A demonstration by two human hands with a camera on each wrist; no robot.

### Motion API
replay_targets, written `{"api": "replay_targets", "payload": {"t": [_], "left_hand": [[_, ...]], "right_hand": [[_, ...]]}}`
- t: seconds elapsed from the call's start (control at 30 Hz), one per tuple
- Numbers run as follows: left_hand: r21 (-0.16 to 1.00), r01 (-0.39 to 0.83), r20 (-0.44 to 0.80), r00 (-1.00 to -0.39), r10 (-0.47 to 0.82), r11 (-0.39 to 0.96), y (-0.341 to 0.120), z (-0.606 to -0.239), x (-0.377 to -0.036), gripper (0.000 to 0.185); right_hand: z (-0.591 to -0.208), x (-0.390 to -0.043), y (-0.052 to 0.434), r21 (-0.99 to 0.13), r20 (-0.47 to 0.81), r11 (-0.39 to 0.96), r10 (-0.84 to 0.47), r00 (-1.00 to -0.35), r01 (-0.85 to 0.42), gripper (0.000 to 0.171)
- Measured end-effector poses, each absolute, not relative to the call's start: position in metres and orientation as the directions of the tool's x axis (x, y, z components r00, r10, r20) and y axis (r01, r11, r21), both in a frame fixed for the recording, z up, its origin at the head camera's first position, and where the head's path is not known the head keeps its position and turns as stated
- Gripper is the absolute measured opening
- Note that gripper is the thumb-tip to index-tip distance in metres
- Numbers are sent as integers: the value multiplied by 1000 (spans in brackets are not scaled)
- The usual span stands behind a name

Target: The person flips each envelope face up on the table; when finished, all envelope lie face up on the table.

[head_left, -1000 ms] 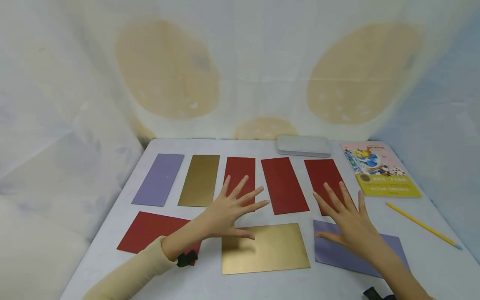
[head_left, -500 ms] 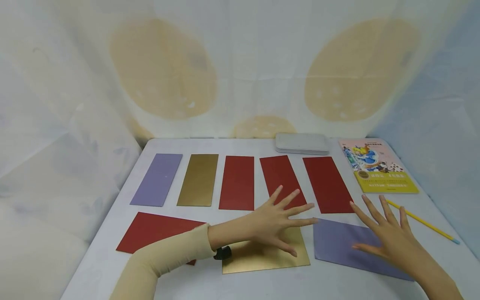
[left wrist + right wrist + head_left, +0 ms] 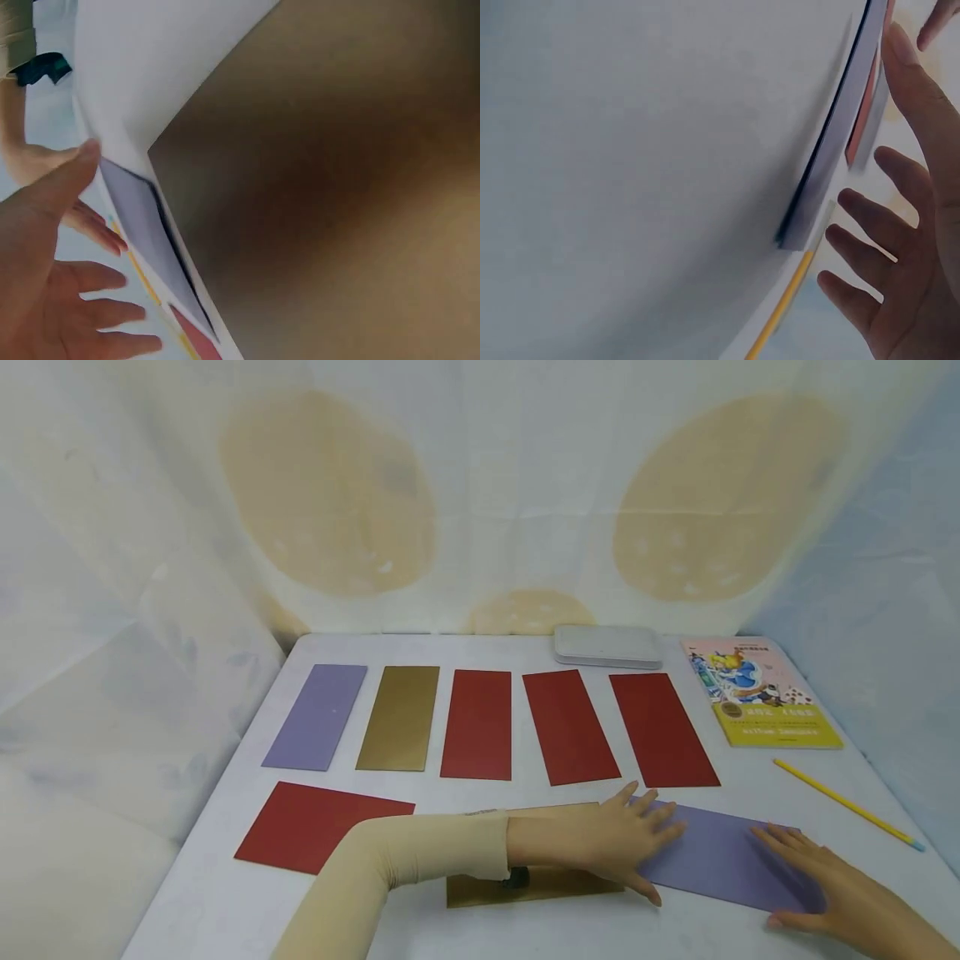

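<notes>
Lying flat on the white desk [image 3: 225, 902], the lavender rectangular paper envelope [image 3: 720, 856] sits between both hands in the head view: the left hand [image 3: 607, 847] rests spread and flat on its near-left end, overlapping the gold rectangular card envelope [image 3: 540, 885], and the right hand [image 3: 817, 885] lies flat with straight fingers on its far-right corner. It looks light, thin, flexible and likely slippery, best pinched at an edge

From the left wrist, fingers [image 3: 82, 277] splay beside the lavender edge [image 3: 142, 225]

From the right wrist, straight fingers [image 3: 877, 247] flank that raised edge [image 3: 832, 150]
</notes>
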State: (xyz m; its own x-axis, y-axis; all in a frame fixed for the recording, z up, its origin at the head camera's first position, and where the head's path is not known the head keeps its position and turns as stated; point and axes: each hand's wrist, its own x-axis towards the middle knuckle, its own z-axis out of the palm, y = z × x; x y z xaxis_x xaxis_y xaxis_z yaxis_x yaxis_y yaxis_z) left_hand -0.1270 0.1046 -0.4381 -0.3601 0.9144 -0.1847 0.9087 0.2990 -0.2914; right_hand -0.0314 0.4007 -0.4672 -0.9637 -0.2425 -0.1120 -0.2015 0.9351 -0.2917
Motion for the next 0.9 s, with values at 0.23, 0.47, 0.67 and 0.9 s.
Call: {"api": "replay_targets", "payload": {"t": [0.23,0.47,0.67,0.9], "left_hand": [[-300,901,-216,-384,898,313,110,-443,-126,94],[-294,913,-137,-332,933,282,114,-450,-133,71],[-204,938,-151,-313,938,280,116,-448,-137,53],[18,963,-93,-265,960,268,111,-442,-147,38]], "right_hand": [[-473,-29,409,-219,-243,967,-181,-953,-127,103],[-474,-25,413,-226,-217,968,-162,-963,-112,97],[-469,-29,410,-191,-338,981,-101,-936,-37,99],[-462,-20,422,-163,-168,984,-104,-980,-76,70]]}}
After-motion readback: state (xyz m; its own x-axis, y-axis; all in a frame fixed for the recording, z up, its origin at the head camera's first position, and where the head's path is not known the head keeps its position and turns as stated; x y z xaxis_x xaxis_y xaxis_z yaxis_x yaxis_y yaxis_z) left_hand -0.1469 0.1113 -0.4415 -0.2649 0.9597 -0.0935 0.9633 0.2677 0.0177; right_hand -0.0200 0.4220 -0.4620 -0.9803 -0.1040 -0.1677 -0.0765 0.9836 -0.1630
